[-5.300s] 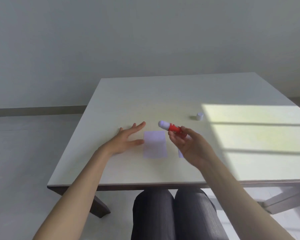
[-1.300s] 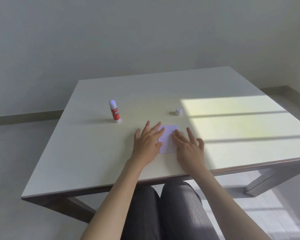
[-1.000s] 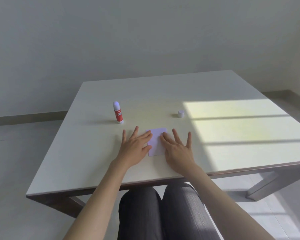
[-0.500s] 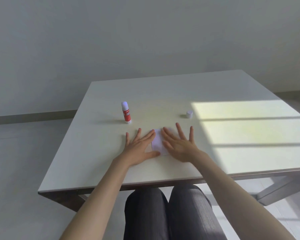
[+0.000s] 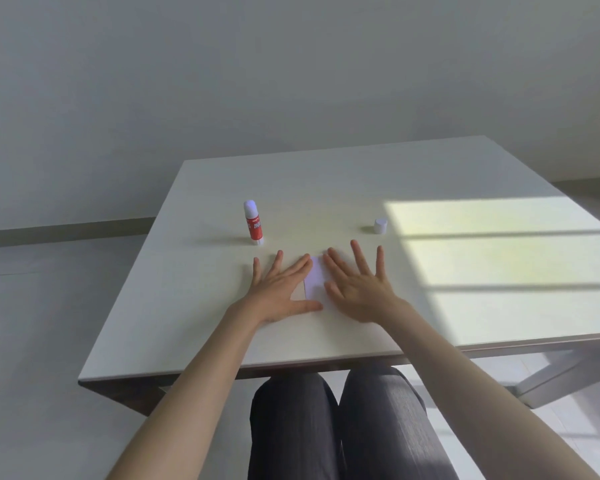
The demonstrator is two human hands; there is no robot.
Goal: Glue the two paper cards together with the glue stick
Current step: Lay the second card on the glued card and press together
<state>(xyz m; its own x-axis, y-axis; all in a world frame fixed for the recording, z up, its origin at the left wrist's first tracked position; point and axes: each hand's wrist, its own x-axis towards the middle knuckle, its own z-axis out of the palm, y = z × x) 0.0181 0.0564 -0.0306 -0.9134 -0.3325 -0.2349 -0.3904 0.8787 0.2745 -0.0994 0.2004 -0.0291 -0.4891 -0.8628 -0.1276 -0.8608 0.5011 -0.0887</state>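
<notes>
A pale lilac paper card (image 5: 315, 278) lies flat on the white table (image 5: 194, 306); only one card shape shows, mostly hidden between my hands. My left hand (image 5: 280, 289) rests flat on the table with fingers spread, its index finger and thumb at the card's left edge. My right hand (image 5: 355, 284) lies flat over the card's right side, fingers spread. The red glue stick (image 5: 253, 222) stands upright, uncapped, behind my left hand. Its white cap (image 5: 380, 226) sits apart, behind my right hand.
A bright patch of sunlight (image 5: 499, 265) covers the table's right side. The table's near edge (image 5: 257, 367) runs just above my knees. A grey wall stands behind the table.
The glue stick left my right hand and now stands on the table. Both hands came down flat on the card, and over the last second they slid slightly apart on it.
</notes>
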